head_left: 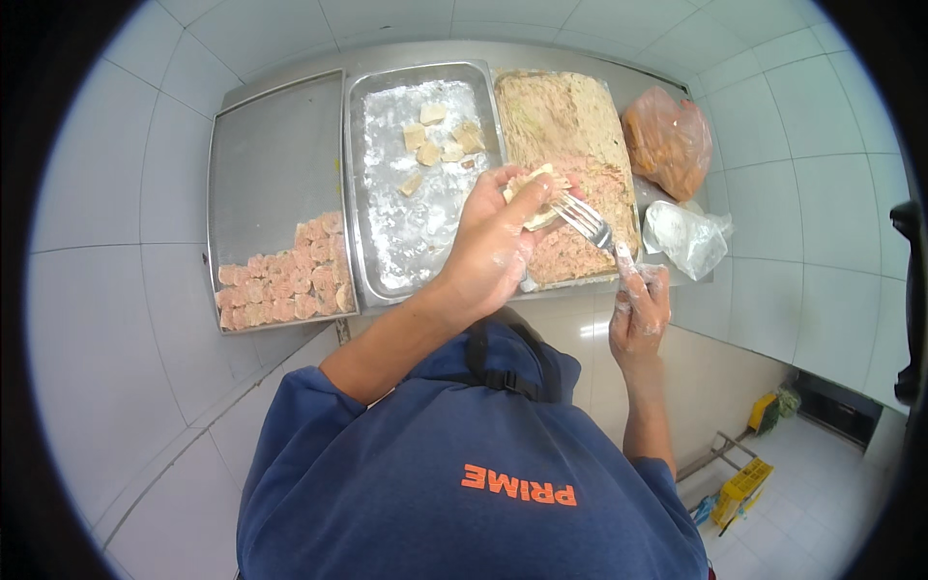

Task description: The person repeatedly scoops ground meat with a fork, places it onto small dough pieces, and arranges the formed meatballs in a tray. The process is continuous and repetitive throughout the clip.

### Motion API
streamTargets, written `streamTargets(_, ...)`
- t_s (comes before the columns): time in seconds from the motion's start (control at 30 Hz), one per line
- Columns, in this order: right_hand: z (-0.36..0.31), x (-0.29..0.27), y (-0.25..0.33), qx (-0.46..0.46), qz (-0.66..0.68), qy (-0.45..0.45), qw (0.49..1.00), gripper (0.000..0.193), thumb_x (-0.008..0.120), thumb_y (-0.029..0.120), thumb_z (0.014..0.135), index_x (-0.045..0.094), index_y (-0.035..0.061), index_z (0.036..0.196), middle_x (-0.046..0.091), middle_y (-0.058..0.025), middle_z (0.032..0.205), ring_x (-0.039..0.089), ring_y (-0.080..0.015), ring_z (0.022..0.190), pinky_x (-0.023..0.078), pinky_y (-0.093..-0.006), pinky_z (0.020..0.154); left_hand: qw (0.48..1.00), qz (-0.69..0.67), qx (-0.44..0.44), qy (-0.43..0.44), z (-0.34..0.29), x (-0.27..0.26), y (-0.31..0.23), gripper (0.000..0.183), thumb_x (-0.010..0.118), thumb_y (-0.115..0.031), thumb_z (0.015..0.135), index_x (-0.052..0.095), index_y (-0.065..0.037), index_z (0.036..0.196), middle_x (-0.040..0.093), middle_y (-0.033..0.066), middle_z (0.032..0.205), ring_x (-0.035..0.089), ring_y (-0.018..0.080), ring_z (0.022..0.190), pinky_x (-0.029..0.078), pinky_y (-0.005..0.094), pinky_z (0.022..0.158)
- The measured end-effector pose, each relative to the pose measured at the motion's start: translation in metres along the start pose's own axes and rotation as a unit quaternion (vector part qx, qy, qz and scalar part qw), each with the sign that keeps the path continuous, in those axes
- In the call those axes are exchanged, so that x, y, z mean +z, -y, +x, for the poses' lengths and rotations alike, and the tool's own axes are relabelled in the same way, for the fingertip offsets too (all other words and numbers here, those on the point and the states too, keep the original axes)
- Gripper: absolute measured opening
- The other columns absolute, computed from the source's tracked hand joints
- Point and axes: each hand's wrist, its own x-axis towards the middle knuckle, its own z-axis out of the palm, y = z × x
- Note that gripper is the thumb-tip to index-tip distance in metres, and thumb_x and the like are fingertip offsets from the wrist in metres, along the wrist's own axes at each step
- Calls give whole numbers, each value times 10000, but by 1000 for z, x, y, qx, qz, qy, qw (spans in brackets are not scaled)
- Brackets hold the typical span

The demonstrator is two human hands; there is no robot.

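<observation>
The left hand point(493, 246) cups a small dumpling wrapper point(535, 193) over the tray of minced filling point(570, 116); the right hand point(638, 309), floury, grips a fork point(585, 220) whose tines touch the wrapper; beside lies a floured tray with loose wrappers point(440, 140); farther left, a tray point(275, 155) holding rows of finished dumplings point(285, 285); two plastic bags point(677, 184) sit right on the tabletop.
</observation>
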Motion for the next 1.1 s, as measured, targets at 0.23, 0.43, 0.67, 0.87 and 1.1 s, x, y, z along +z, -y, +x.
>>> streamTargets(0.23, -1, 8, 8, -38, -24, -13, 999, 562, 525, -165, 824, 706, 6, 1327, 541, -132, 936, 526, -255, 810, 459, -347, 703, 999, -11, 46, 13, -1, 7, -1, 330, 521, -173, 1114, 463, -2, 1390, 644, 186, 1195, 682, 286, 1117, 562, 447, 1052)
streamTargets(0.43, -3, 17, 15, 11, 32, 11, 999, 577, 605, -131, 798, 729, 55, 1330, 539, -112, 914, 514, -281, 846, 456, -396, 767, 999, -33, -7, 11, -4, 14, 3, 370, 516, -241, 1120, 497, -9, 1407, 657, 175, 1140, 688, 282, 1056, 589, 438, 986)
streamTargets(0.67, 3, -8, 1, -59, -15, -54, 997, 539, 613, -120, 774, 758, 42, 1268, 519, -109, 895, 495, -283, 827, 443, -412, 746, 997, 78, -9, 18, 0, 4, -22, 324, 517, -257, 1118, 602, -5, 1304, 673, 153, 1081, 688, 246, 1033, 604, 427, 857)
streamTargets(0.87, 18, -24, -4, -103, -54, 42, 992, 533, 586, -130, 784, 756, 49, 1256, 542, -137, 915, 533, -310, 833, 464, -393, 732, 972, 151, -111, 139, 2, 1, -25, 352, 497, -318, 1125, 649, -1, 1153, 674, 138, 1044, 690, 227, 881, 600, 370, 736)
streamTargets(1.1, 32, -41, -7, -152, -75, 53, 984, 494, 666, -73, 780, 780, 91, 1232, 542, -133, 923, 528, -309, 829, 456, -405, 712, 938, 299, -59, 165, 7, -4, -41, 442, 462, -370, 1136, 687, -7, 1022, 680, 120, 996, 647, 158, 730, 555, 302, 608)
